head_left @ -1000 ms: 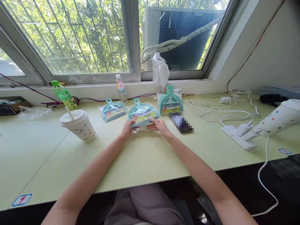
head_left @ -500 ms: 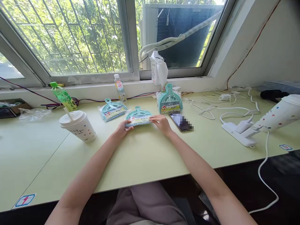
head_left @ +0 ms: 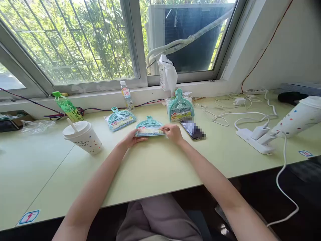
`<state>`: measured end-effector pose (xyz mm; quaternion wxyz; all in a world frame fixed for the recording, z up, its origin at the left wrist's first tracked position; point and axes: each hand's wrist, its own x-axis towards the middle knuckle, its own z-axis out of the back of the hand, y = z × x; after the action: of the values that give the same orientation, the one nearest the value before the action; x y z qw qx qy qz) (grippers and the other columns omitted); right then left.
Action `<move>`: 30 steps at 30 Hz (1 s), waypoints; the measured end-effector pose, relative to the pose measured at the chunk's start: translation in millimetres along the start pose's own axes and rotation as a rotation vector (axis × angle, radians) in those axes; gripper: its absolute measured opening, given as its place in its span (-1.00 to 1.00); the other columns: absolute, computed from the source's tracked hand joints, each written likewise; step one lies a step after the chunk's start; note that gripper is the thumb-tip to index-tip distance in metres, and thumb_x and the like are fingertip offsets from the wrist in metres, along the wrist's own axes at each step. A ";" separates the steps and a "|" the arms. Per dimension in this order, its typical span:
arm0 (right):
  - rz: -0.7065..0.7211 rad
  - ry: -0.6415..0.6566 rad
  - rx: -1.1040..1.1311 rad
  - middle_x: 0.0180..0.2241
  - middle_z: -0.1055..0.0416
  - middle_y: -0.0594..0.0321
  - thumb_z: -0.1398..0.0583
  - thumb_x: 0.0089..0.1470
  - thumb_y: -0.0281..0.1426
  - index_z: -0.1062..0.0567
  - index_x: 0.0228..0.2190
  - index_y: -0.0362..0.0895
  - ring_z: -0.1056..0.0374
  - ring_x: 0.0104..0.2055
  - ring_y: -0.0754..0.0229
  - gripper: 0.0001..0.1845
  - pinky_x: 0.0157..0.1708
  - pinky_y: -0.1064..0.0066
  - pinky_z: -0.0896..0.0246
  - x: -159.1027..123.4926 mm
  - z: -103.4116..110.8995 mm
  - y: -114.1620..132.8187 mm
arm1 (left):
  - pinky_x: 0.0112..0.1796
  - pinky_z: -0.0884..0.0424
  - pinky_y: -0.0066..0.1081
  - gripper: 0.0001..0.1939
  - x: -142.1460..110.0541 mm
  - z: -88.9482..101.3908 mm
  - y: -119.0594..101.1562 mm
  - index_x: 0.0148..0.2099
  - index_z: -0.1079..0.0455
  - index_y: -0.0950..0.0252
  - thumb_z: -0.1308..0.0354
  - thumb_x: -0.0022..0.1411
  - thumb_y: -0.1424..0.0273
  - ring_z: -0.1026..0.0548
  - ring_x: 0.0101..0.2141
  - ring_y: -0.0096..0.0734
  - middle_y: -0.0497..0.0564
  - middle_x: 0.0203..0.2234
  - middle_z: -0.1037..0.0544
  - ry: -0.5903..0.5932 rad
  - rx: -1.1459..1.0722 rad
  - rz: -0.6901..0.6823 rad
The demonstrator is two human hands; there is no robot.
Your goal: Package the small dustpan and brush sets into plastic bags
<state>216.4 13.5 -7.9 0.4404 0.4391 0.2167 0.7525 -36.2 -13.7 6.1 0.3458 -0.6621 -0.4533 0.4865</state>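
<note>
A green dustpan-and-brush set (head_left: 149,124) with a printed label strip sits in front of me on the table. My left hand (head_left: 130,138) grips its left edge, thumb on top and fingers below. My right hand (head_left: 173,132) pinches the right end of the label strip with closed fingers. Left of it lies a similar dustpan set (head_left: 120,119) in clear wrapping, touched by neither hand. Behind my right hand, more green dustpan sets (head_left: 180,106) in plastic lean near the window sill.
A phone (head_left: 192,130) lies just right of my right hand. At left stand a lidded cup (head_left: 84,139) and a green bottle (head_left: 69,107); a clear bottle (head_left: 127,96) is at the back. A white power strip (head_left: 253,142) with cables and a tilted cup (head_left: 298,117) are at right.
My right hand's fingers have curled into a tighter pinch at the label's right end. My left fingers have stretched further under the front edge. The view has shifted slightly.
</note>
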 end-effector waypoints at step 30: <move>-0.710 -0.281 0.853 -0.36 -0.48 0.26 -0.22 -0.16 -0.47 -0.48 -0.33 -0.12 -0.40 -0.37 0.22 -0.77 -0.41 0.40 -0.42 9.1 -9.8 -17.1 | 0.03 -0.35 -0.08 0.20 -18.5 -24.9 6.4 0.39 0.27 -0.08 -0.44 -0.12 0.28 -0.41 0.08 -0.03 0.21 0.26 -0.19 0.277 0.241 -0.350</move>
<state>214.1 30.7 -20.9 0.4746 0.5740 0.5748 0.3390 -12.7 -33.6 13.7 0.5600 -0.5877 -0.4480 0.3746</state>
